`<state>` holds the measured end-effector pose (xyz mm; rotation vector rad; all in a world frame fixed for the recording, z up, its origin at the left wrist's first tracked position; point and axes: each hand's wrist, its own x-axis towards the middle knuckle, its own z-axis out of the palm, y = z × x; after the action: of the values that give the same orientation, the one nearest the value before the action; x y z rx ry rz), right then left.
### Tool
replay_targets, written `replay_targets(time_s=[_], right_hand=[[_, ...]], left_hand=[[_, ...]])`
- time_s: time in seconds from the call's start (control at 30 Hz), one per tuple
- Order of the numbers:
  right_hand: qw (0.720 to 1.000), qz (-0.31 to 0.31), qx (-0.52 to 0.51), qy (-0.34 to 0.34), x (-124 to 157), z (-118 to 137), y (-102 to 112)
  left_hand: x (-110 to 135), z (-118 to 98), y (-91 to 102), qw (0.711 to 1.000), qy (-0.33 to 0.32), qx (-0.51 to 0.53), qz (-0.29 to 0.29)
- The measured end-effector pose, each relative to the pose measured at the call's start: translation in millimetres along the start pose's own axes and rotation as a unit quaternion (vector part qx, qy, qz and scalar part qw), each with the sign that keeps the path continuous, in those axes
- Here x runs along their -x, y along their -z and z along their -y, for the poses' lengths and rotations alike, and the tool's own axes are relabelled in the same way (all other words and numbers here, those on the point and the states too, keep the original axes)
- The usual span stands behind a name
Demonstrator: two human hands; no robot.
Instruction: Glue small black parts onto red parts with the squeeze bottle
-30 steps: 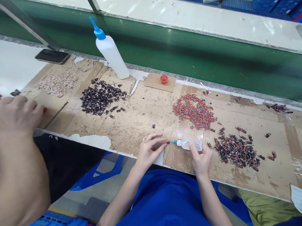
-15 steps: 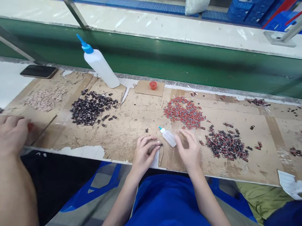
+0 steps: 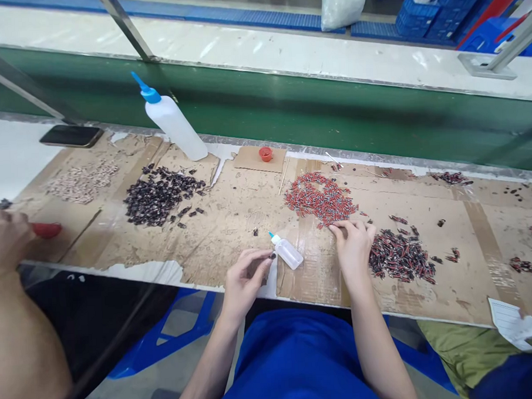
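My left hand [image 3: 246,277] pinches a tiny dark part between thumb and fingertips at the near edge of the cardboard-covered bench [image 3: 240,212]. A small clear dropper bottle [image 3: 286,251] with a blue tip lies on the cardboard just right of that hand, with neither hand on it. My right hand [image 3: 352,243] reaches forward, its fingers curled down at the near edge of the pile of red parts [image 3: 319,198]. A pile of mixed black-and-red parts [image 3: 398,256] lies just right of that hand.
A large white squeeze bottle [image 3: 174,122] leans at the back, with a red cap [image 3: 265,153] on a cardboard scrap. A heap of black parts [image 3: 160,195] and pale parts [image 3: 80,180] lie left. A phone [image 3: 71,136] lies far left. Another person's hand [image 3: 7,240] rests at the left edge. A green conveyor [image 3: 333,114] runs behind.
My right hand let go of the small dropper bottle, which now lies on the cardboard, and moved forward to the red pile. My left hand kept its pinch.
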<state>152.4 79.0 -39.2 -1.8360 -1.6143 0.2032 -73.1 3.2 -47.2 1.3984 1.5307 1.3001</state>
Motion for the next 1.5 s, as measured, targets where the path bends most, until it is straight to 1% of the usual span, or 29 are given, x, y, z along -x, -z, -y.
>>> replay_targets(time_s=[0.07, 0.13, 0.23, 0.33, 0.4, 0.43, 0.6, 0.77, 0.83, 0.9, 1.0, 1.1, 1.23, 1.33, 1.4, 1.5], right_hand=[[0.999, 0.002, -0.053, -0.01, 2.0, 1.7, 5.2], [0.99, 0.01, -0.135, -0.031, 7.9, 7.6, 12.8], [0.96, 0.043, -0.267, -0.065, 23.1, 26.1, 22.7], [0.93, 0.098, -0.346, -0.078, 38.9, 47.3, 27.1], [0.916, 0.111, -0.373, -0.099, 45.2, 56.5, 27.5], [0.913, 0.111, -0.378, -0.107, 46.6, 59.0, 27.4], [0.914, 0.13, -0.368, -0.11, 45.7, 59.8, 25.9], [0.883, 0.17, -0.414, -0.14, 51.7, 58.1, 20.2], [0.877, 0.175, -0.425, -0.137, 55.3, 57.1, 17.8], [0.881, 0.169, -0.424, -0.123, 57.8, 55.3, 16.2], [0.898, 0.143, -0.407, -0.09, 59.2, 52.1, 15.6], [0.909, 0.118, -0.397, -0.054, 58.1, 50.6, 17.5], [0.915, 0.108, -0.387, -0.024, 54.7, 52.7, 23.5], [0.918, 0.109, -0.38, -0.019, 53.6, 52.8, 28.6], [0.921, 0.109, -0.374, -0.024, 54.0, 49.0, 32.8], [0.933, 0.104, -0.345, -0.023, 54.0, 35.0, 43.9]], left_hand=[[-1.3, -7.1, -1.9, 1.0, 0.002, 0.006, -0.012], [-3.4, -15.9, -6.3, 1.0, 0.004, 0.014, -0.021], [-7.1, -29.8, -16.2, 1.0, -0.008, 0.027, -0.014], [-9.9, -40.7, -25.8, 0.999, -0.024, 0.021, -0.002], [-10.7, -45.1, -29.7, 1.0, -0.031, 0.006, 0.0], [-10.7, -46.4, -30.7, 0.999, -0.037, -0.003, 0.001], [-8.3, -47.0, -31.1, 0.997, -0.065, -0.03, 0.016], [-7.0, -44.6, -32.7, 0.998, -0.061, -0.018, 0.019], [-8.1, -44.9, -33.8, 0.999, -0.046, -0.002, 0.024], [-9.8, -46.2, -34.8, 0.999, -0.024, 0.013, 0.036], [-11.8, -49.3, -36.3, 0.998, 0.005, 0.029, 0.052], [-12.2, -52.7, -37.8, 0.998, 0.014, 0.038, 0.056], [-12.4, -56.9, -39.4, 0.998, 0.012, 0.037, 0.056], [-13.0, -58.8, -41.7, 0.997, 0.0, 0.04, 0.065], [-12.6, -60.0, -44.9, 0.995, -0.009, 0.046, 0.085], [-10.5, -65.1, -51.1, 0.991, -0.022, 0.047, 0.127]])
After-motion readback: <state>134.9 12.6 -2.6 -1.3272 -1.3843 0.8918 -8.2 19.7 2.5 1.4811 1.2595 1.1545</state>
